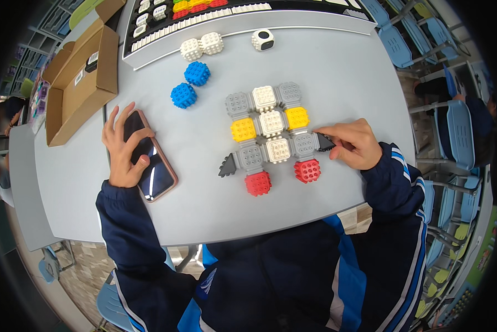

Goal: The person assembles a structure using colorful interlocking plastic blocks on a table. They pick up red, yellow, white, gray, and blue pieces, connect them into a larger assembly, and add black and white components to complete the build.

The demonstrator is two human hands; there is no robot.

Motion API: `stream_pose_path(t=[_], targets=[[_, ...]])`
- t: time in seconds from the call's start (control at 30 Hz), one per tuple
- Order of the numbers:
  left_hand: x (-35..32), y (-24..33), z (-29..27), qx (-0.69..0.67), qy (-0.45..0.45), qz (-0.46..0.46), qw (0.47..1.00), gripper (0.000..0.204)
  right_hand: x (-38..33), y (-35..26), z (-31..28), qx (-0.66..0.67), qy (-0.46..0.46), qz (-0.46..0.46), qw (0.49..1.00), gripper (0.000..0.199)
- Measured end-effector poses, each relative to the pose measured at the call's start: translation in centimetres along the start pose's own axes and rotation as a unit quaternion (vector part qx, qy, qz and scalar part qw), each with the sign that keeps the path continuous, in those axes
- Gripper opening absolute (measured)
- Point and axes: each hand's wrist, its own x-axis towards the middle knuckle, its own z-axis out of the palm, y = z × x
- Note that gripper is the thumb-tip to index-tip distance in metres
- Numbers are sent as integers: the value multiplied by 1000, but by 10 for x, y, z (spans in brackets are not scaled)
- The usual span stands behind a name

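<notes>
Block assembly (271, 123), studded, multicoloured, black wedges sideways

Right of the left fingers (140, 136) and phone (159, 172), bare worktop (201, 160) ran to the blocks (271, 123), which barred leftward passage for the right fingers (339, 130).
</notes>
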Motion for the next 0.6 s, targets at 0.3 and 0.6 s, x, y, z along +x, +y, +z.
stream_pose_path(t=[0.3,0.6], targets=[[-18,76,-9,27,120,4,992,87,-9,7,6,58,75,16,995,42],[12,177,45,-505,71,-135,850,74,24,-6,38,302,220,41,927,73]])
